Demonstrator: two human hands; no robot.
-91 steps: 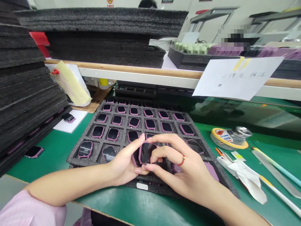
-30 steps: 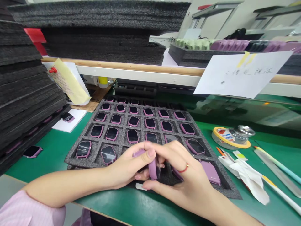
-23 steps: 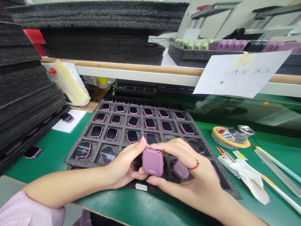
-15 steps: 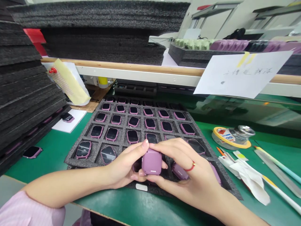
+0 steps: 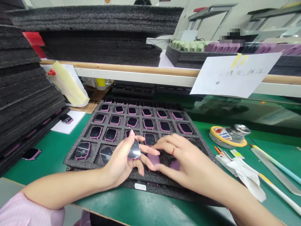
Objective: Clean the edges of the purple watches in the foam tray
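Note:
My left hand (image 5: 122,158) grips a smartwatch case (image 5: 134,150) between thumb and fingers, its glossy screen turned up and catching light. Just right of it, my right hand (image 5: 180,155) has its thumb and fingertips around a second purple smartwatch case (image 5: 153,159), which lies low over the tray with its plain back up. Left fingertips reach across to this second case. Beneath both hands is a black foam tray (image 5: 95,160) of square compartments, most holding purple watch cases screen up. Another purple case (image 5: 174,164) is partly hidden under my right hand.
Stacks of black foam (image 5: 25,78) rise at the left. A shelf (image 5: 131,72) with a hanging paper note (image 5: 232,75) crosses behind the tray. To the right lie a tape roll (image 5: 221,136), a crumpled tissue (image 5: 249,175) and a metal ruler (image 5: 277,169). One loose watch (image 5: 31,153) lies at left.
Both hands were together around one purple case, back up. They have moved apart slightly: the left now holds a case screen up, while the right is lower at a back-up case.

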